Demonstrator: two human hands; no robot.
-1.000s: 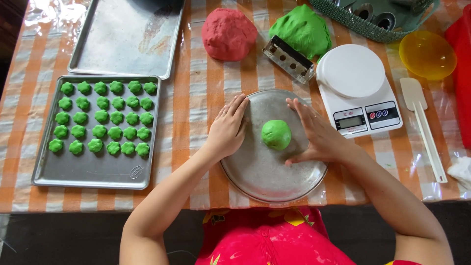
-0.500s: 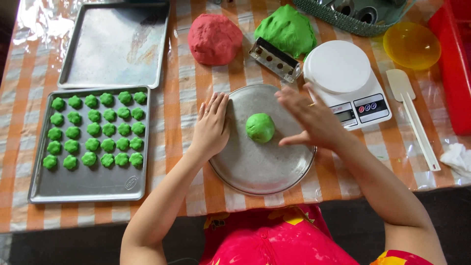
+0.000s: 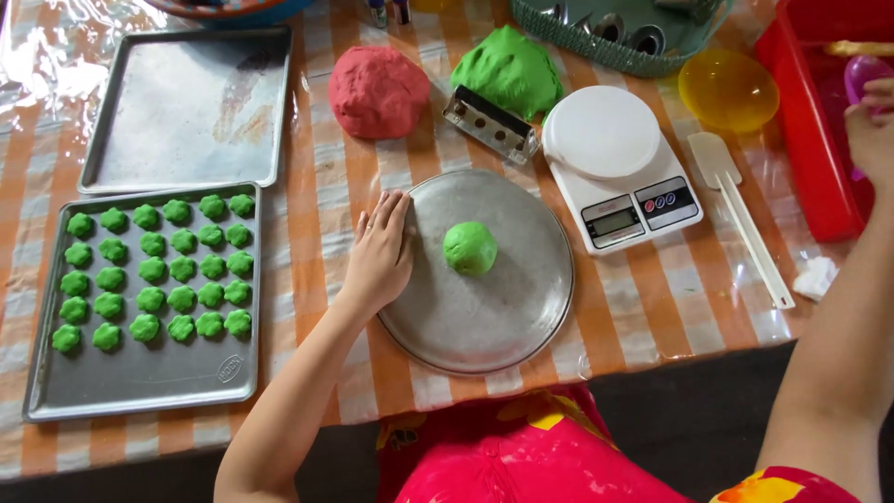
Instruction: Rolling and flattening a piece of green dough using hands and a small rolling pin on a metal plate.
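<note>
Resting flat and open on the round pan (image 3: 484,326) rim, left hand (image 3: 380,256) nears the green ball (image 3: 469,248); right hand (image 3: 871,130) unclear.

The right hand (image 3: 873,126) at three o'clock is cut by the picture's right edge, so its fingers cannot be counted, nor whether they close on the purple plastic piece (image 3: 866,76) beside them. The red plastic bin (image 3: 812,121) runs off the top and right edges. At twelve o'clock the green woven basket (image 3: 596,47) of metal cutters is cropped, as is a blue-rimmed bowl (image 3: 228,11) at eleven. The kitchen scale's small grey display (image 3: 615,222) is too small to read. The left hand (image 3: 380,256) covers the round metal tray's (image 3: 503,326) nine o'clock rim.
</note>
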